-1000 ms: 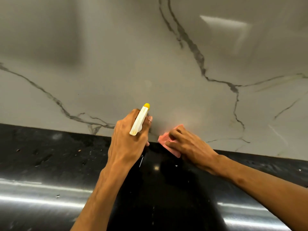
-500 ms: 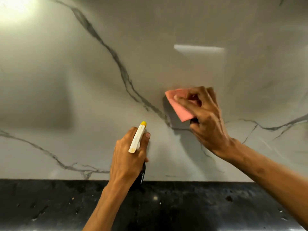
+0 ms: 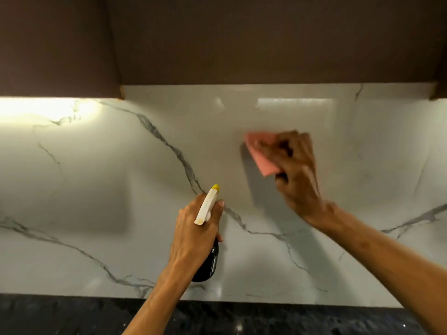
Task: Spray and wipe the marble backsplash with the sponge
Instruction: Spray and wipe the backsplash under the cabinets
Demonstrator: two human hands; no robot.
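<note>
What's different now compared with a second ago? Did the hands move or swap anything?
The right hand swept the pink sponge up the marble backsplash, from its bottom edge by the black counter to its upper half, nearer the brown cabinet. The left hand rose a little too. Unchanged: it still grips the spray bottle; nothing was let go.

The right grip (image 3: 298,172) has carried the pink sponge (image 3: 260,153) from the foot of the marble backsplash (image 3: 121,189), at the edge of the black desk (image 3: 72,315), up to its upper half, where it is now blurred. The left grip (image 3: 193,228) and spray bottle (image 3: 208,264) have risen too, and the bottle's dark body is now in front of the marble. Brown cabinets (image 3: 242,39) have come into view above.
</note>
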